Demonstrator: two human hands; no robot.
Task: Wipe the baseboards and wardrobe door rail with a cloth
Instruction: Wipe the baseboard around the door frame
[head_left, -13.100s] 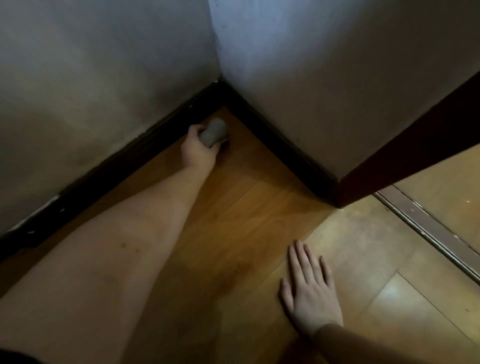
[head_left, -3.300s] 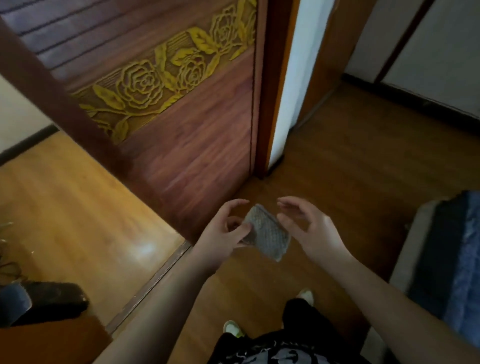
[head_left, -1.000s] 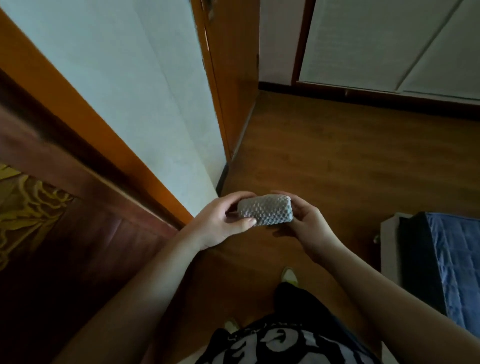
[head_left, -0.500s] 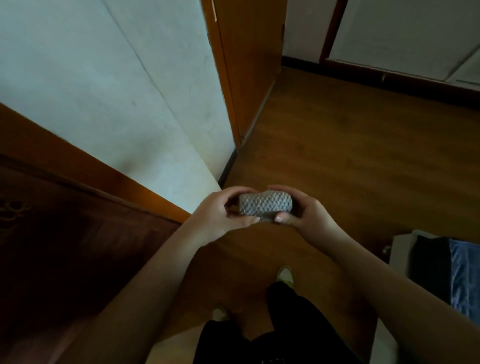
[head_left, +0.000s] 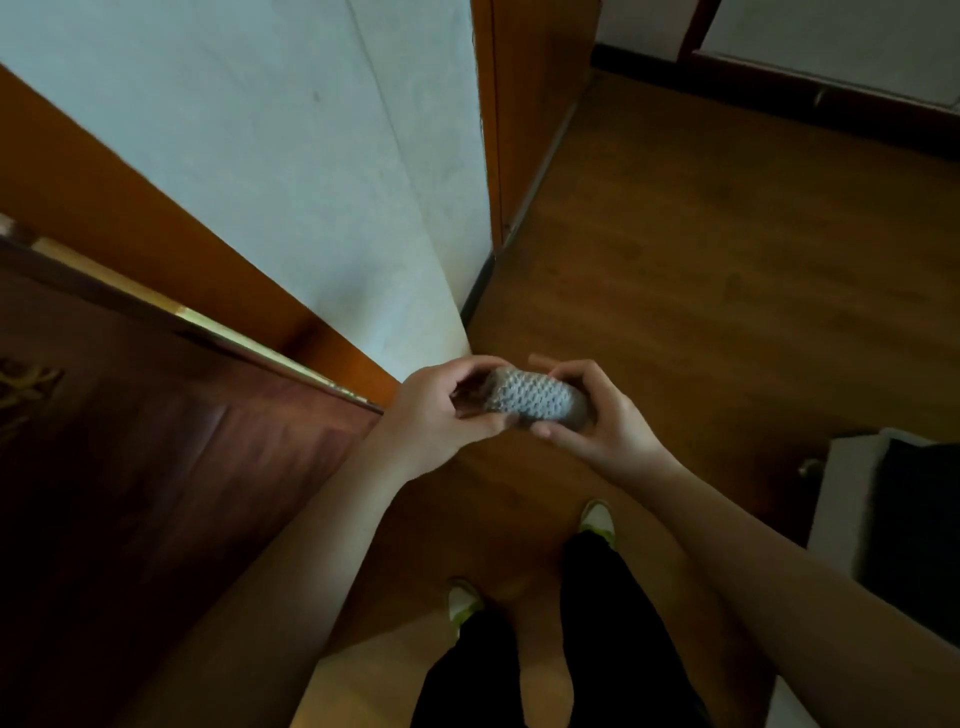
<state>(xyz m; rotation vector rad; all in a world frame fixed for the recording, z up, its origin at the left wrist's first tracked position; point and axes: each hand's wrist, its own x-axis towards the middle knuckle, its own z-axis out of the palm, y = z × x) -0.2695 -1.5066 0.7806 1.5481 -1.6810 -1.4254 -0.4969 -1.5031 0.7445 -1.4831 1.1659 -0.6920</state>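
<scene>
Both hands, left hand (head_left: 434, 415) and right hand (head_left: 602, 421), fingers curled round folded bumpy-knit grey cloth (head_left: 535, 397) above wood-plank floor (head_left: 727, 260).

One folded cloth (head_left: 537, 399) is gripped between two hands, the left hand (head_left: 441, 421) and the right hand (head_left: 597, 421). Two shoes (head_left: 597, 522) are seen on the near floor, and one dark door (head_left: 156, 441) at left.

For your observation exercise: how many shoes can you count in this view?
2. The left shoe shows beside the left trouser leg; the right shoe shows ahead of the right leg. Both are partly hidden.
</scene>
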